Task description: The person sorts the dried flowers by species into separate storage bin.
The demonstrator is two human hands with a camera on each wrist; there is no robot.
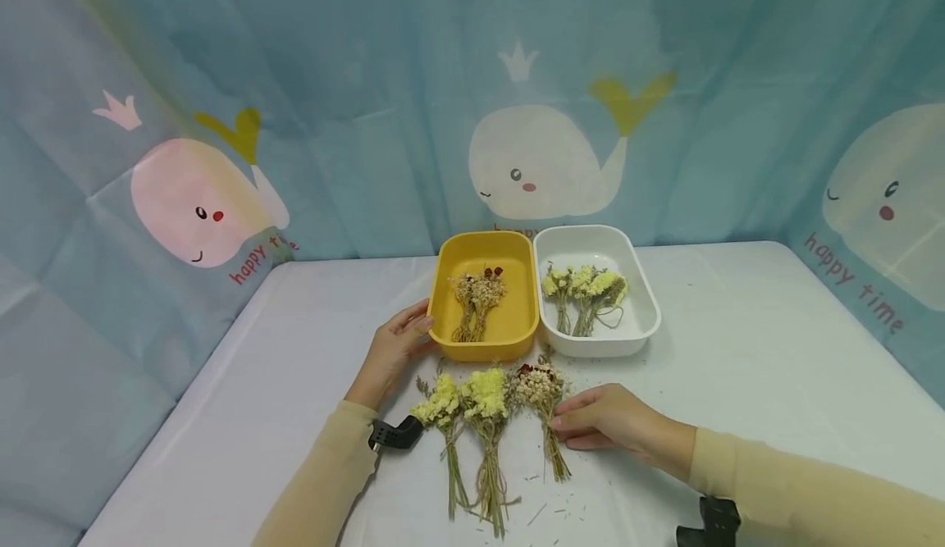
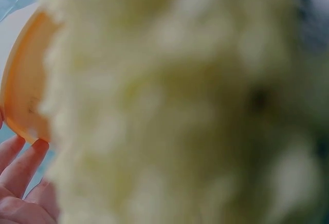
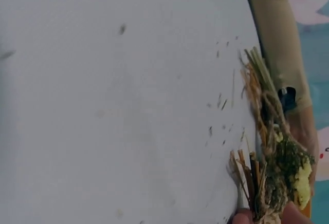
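My right hand [image 1: 616, 424] pinches the stems of a small dried flower bouquet [image 1: 540, 387] with cream and dark red heads, low over the table. In the right wrist view, fingertips [image 3: 293, 215] show on either side of it. To its left lie two yellow dried flower bouquets [image 1: 487, 399], their stems pointing toward me. My left hand [image 1: 394, 350] touches the left side of a yellow tray [image 1: 520, 284] with extended fingers. Inside that tray are cream-and-red bouquets [image 1: 483, 293]. A blurred yellow flower head [image 2: 169, 100] covers most of the left wrist view.
Beside the yellow tray, on its right, stands a white tray [image 1: 645, 317] with several yellow bouquets [image 1: 583, 289]. Stem scraps [image 1: 537, 514] are scattered over the white tablecloth [image 1: 738, 350]. A blue curtain [image 1: 391, 161] with printed whales hangs behind and at the sides.
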